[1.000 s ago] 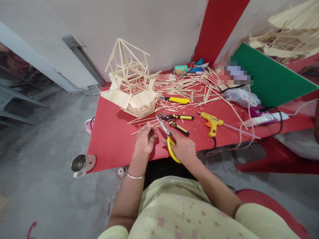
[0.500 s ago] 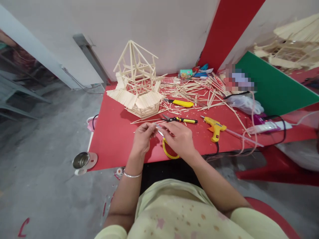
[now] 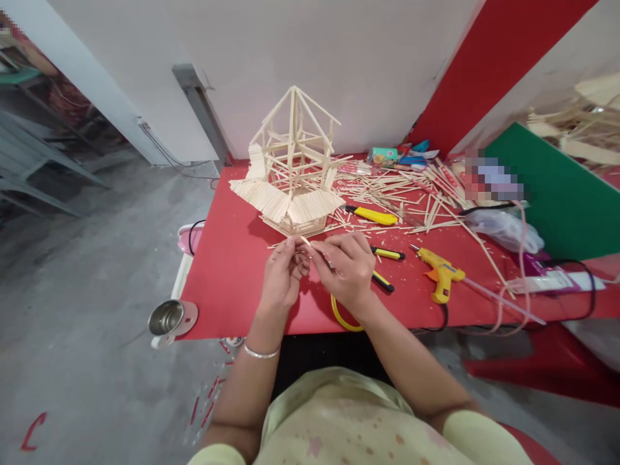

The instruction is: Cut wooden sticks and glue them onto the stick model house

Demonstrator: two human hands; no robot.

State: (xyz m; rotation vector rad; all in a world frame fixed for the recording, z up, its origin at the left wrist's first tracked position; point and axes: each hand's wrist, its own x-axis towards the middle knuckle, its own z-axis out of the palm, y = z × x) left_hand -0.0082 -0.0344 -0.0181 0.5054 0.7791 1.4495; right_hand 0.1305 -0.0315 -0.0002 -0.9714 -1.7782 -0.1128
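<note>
Over the front of the red table, my right hand is closed, pinching a short thin wooden stick between thumb and fingertips. Close beside it, my left hand is closed too, its fingertips pressed together near the stick. Whatever lies between those left fingers is too small to make out. A yellow loop handle shows under my right hand; the rest of that tool is hidden. Just behind both hands stands a model house of wooden sticks, with an open roof frame and slatted lower eaves.
Right of my hands lie black-and-yellow pliers, a yellow cutter knife and a yellow glue gun with its cord. Loose sticks cover the back. A metal mug stands at the left front corner; a green board leans right.
The view has turned, so the table's things appear further right. My hands have drawn slightly apart, and the stick's tip now shows at my right fingertips.
</note>
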